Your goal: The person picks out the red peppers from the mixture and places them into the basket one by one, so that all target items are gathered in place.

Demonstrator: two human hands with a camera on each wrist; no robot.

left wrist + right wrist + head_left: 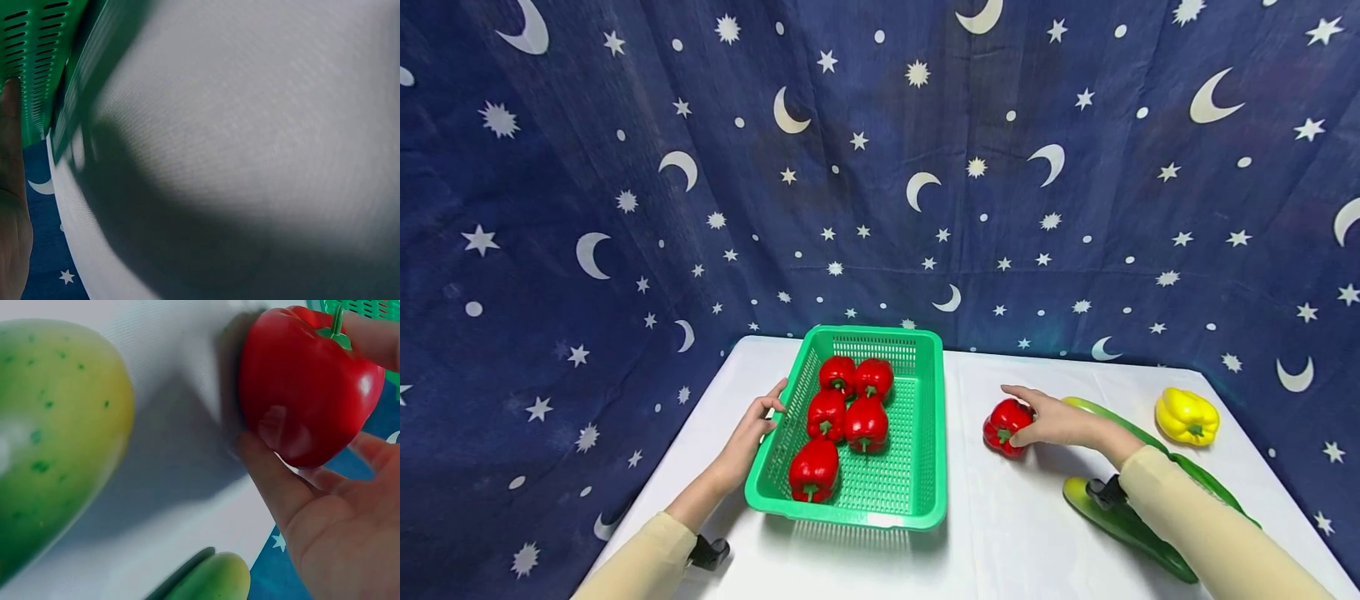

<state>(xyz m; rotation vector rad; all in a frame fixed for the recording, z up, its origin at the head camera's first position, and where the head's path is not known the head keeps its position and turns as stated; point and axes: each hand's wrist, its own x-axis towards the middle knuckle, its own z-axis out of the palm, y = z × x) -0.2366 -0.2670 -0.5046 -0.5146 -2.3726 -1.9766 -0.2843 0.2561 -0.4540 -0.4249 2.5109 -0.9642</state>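
My left hand is at the left rim of a green plastic basket, with fingertips over the edge. In the left wrist view one finger lies along the basket's slotted outer wall. Several red bell peppers lie in the left part of the basket. Right of it, my right hand grips another red bell pepper on the table. In the right wrist view its thumb and fingers stand round that red bell pepper, near the green stem.
Two long green cucumbers with yellowish ends lie partly beneath the right forearm. A yellow bell pepper sits at the far right. The white-covered table backs onto a dark blue curtain with moons and stars.
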